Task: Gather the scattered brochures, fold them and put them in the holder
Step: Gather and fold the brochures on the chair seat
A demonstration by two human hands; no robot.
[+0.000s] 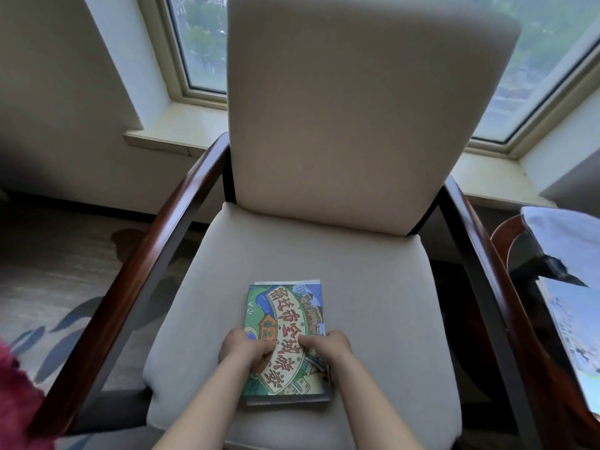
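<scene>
A folded brochure (289,306) with a green, cartoon-map cover and red lettering lies on the beige seat cushion (373,287) of an armchair, with more folded paper stacked under it. Both hands rest on its near half. My left hand (245,350) presses on the left side with curled fingers. My right hand (328,345) presses on the right side, fingers bent onto the cover. No holder is in view.
The armchair has dark wooden armrests (152,254) and a tall beige back (357,108) in front of a window. A dark round side table (532,254) at right carries more unfolded printed sheets (574,319). Red fabric (16,401) shows at lower left.
</scene>
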